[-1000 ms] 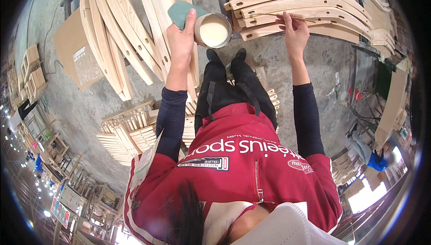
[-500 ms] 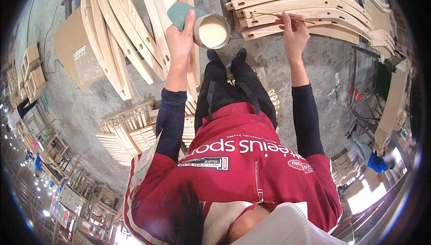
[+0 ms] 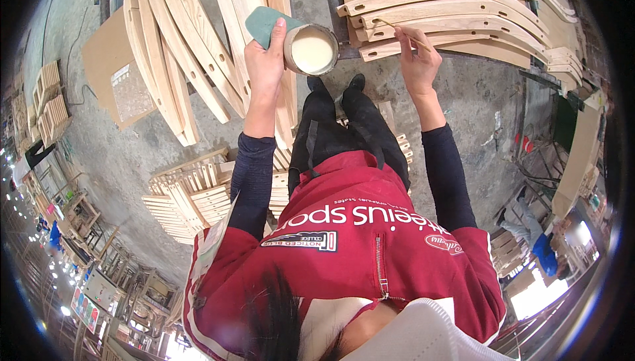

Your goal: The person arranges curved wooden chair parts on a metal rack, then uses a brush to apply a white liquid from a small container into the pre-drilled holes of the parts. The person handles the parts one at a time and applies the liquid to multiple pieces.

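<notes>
My left hand [image 3: 266, 66] is closed round a round cup [image 3: 311, 31] of cream-coloured liquid. A flat green pad [image 3: 262, 25] with rounded corners is pinched under its thumb, beside the cup. My right hand [image 3: 419, 63] pinches a thin wooden stick [image 3: 388, 25], whose far tip points left over the curved slats. Several pale curved wooden slats [image 3: 456, 7] with oval slots lie side by side just beyond that hand. The stick's tip is close to a slot in one slat; whether it touches the wood I cannot tell.
More slotted slats [image 3: 173, 37] and long boards [image 3: 233, 3] lie at the far left. Stacked wooden pieces [image 3: 182, 195] sit on the concrete floor left of my legs. A cardboard sheet [image 3: 109, 63] lies farther left. Someone in blue [image 3: 545, 255] is at the lower right.
My right hand has moved left and slightly nearer me, and the stick has tilted, its tip now by the left ends of the slats. The left hand, cup and pad have barely shifted.
</notes>
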### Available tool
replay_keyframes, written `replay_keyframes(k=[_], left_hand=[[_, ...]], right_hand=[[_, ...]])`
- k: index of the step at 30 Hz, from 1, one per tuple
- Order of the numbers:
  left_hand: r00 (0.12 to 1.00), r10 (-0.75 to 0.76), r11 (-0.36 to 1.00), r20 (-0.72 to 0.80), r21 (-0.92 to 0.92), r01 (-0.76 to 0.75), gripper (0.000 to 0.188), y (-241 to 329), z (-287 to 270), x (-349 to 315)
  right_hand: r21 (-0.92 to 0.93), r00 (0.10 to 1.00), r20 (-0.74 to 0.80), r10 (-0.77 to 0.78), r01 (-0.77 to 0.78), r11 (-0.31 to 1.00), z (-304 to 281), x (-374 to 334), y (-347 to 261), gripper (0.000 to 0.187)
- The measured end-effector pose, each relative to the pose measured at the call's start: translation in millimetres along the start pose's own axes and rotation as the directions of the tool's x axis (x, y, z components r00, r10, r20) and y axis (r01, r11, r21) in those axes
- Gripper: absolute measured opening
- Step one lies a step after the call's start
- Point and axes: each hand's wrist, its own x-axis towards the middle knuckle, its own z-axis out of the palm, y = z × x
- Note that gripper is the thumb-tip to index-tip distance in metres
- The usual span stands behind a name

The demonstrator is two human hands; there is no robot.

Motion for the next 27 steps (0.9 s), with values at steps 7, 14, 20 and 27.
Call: replay_keyframes(k=[7,14,20,27], left_hand=[[1.000,-0.030,1.000,0.000,0.006,0.030,0.038,6,1,0],[0.993,0.109,0.993,0.034,0.040,-0.110,0.039,-3,12,13],[0.984,0.171,0.977,0.057,0.118,-0.176,0.045,5,25,15],[0.974,0.193,0.965,0.117,0.156,-0.210,0.048,20,37,7]], right_hand=[[0.041,0.998,0.010,0.056,-0.057,0.998,4,-9,0,0.007],[0.380,0.979,0.042,0.197,-0.198,0.903,-28,7,-14,0.010],[0.578,0.916,0.282,0.284,-0.399,0.712,-73,19,-78,0.012],[0.463,0.902,0.389,0.190,-0.369,0.806,-62,18,-84,0.014]])
